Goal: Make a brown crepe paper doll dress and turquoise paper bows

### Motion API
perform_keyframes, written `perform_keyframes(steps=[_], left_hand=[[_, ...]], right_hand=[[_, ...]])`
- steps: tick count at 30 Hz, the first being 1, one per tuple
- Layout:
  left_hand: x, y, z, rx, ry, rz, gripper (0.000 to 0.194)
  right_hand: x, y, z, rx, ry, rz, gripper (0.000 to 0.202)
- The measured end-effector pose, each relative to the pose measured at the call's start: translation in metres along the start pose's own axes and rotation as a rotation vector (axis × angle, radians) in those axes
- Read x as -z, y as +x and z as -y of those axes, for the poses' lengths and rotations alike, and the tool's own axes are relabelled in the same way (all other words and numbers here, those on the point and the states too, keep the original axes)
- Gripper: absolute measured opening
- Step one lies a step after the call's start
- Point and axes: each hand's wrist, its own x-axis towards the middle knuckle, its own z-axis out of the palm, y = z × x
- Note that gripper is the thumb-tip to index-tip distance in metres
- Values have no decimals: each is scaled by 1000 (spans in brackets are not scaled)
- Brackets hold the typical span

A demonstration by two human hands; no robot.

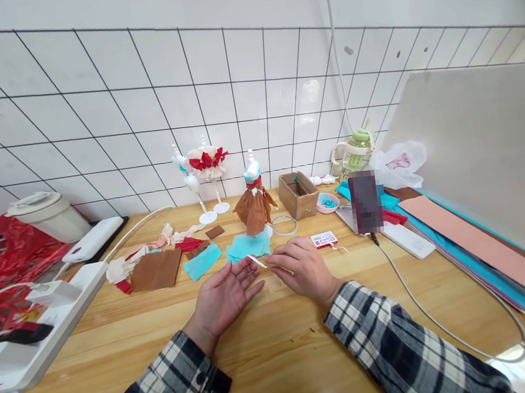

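Observation:
My left hand [228,294] lies palm up over the table with its fingers spread. Between my two hands is a short white strip [257,261], its right end pinched in the fingers of my right hand [301,269]. The strip's left end comes close to my left fingertips; I cannot tell if they touch. Just beyond my hands lie pieces of turquoise paper [249,245] and another turquoise piece [202,262]. Behind them stands a small white dress form [252,175] wearing a brown skirt [253,207] with a red and turquoise top.
Two more dress forms [209,164] stand by the tiled wall. A cardboard box [299,196], a round dish [327,202] and a clear ring [284,225] sit right of centre. Brown sheet [156,270] lies left. A power strip [51,325] edges the left; a cable [426,323] loops right.

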Motion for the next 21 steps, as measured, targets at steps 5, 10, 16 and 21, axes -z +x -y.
perform_keyframes(steps=[5,10,16,21], left_hand=[[4,1,3,12,-15,29,32],[2,0,4,5,-8,26,31],[1,-2,5,-3,23,24,29],[0,-2,11,-70,225,-43,25]], right_hand=[[-3,-2,-1,19,-4,-29,14],[0,-1,3,8,-9,-27,15],[3,-1,5,15,-1,-56,16],[1,2,9,-79,195,-88,7]])
